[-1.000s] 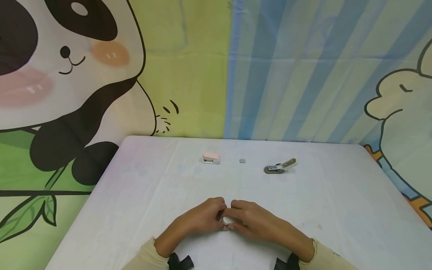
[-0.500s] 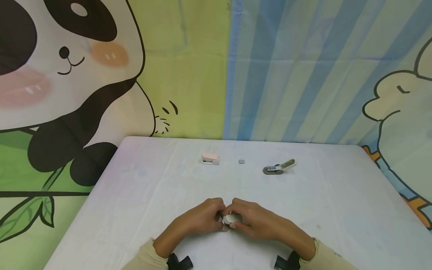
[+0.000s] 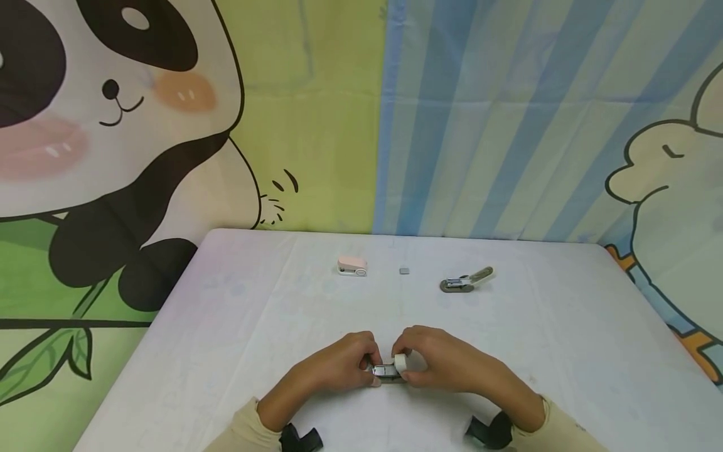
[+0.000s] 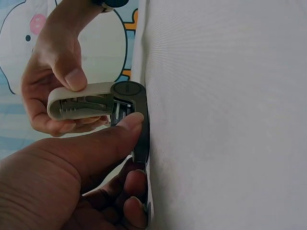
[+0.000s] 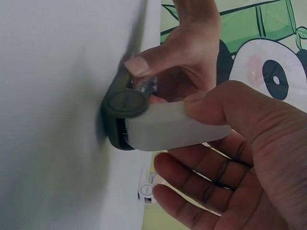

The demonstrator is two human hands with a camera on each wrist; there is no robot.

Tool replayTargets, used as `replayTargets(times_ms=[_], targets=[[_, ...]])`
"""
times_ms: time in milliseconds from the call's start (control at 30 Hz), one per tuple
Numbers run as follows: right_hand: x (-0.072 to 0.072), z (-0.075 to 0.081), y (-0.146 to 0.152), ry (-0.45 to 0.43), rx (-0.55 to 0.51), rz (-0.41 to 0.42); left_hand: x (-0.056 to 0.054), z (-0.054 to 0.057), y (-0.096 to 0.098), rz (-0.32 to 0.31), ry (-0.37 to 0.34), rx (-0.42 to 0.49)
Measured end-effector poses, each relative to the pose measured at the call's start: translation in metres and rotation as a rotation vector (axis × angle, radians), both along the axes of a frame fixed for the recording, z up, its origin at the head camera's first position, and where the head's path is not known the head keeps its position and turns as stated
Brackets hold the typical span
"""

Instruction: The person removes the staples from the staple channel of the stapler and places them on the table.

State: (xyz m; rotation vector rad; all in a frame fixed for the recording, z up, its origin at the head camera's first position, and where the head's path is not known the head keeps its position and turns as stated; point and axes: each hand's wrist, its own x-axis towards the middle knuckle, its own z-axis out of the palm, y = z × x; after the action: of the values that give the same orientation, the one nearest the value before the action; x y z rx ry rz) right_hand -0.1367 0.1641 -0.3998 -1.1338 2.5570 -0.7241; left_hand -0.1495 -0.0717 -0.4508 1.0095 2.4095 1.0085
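Observation:
Between the hands a small stapler (image 3: 387, 371) stands unfolded on the table, its whitish top arm (image 5: 165, 125) lifted well away from the dark grey-green base (image 5: 112, 112). My left hand (image 3: 343, 361) grips the base, thumb over the metal magazine with fingers on the other side. My right hand (image 3: 443, 359) pinches the raised arm between thumb and fingers. A spring shows inside the hollow arm (image 4: 91, 88) in the left wrist view.
Farther back on the white table (image 3: 254, 301) stand a pink stapler (image 3: 353, 266), a small grey block (image 3: 404, 271) and another stapler (image 3: 465, 280) with its arm raised. A cartoon-printed cloth (image 3: 316, 125) hangs behind the table's far edge.
My right hand has moved right and swung the stapler's top arm up and back, uncovering the metal magazine. The left hand has stayed in place on the base.

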Motion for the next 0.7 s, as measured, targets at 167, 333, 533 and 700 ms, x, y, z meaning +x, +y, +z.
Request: replayTargets(times_ms=[167,333,533,700], targets=[[0.0004,0.0051,0.005,-0.008,0.024,0.002,0.0004,0.0007,0.0001,0.008,-0.003,-0.004],[0.0005,0.0065,0.009,-0.008,0.114,-0.009,0.0003,0.0003,0.0004,0.008,0.001,-0.007],[0.0004,0.0083,0.0089,-0.01,0.165,-0.02,-0.0003,-0.0009,0.0002,0.006,0.005,-0.007],[-0.0012,0.0087,0.0105,-0.038,0.179,-0.019,-0.0005,-0.0014,0.0002,0.008,0.002,-0.005]])
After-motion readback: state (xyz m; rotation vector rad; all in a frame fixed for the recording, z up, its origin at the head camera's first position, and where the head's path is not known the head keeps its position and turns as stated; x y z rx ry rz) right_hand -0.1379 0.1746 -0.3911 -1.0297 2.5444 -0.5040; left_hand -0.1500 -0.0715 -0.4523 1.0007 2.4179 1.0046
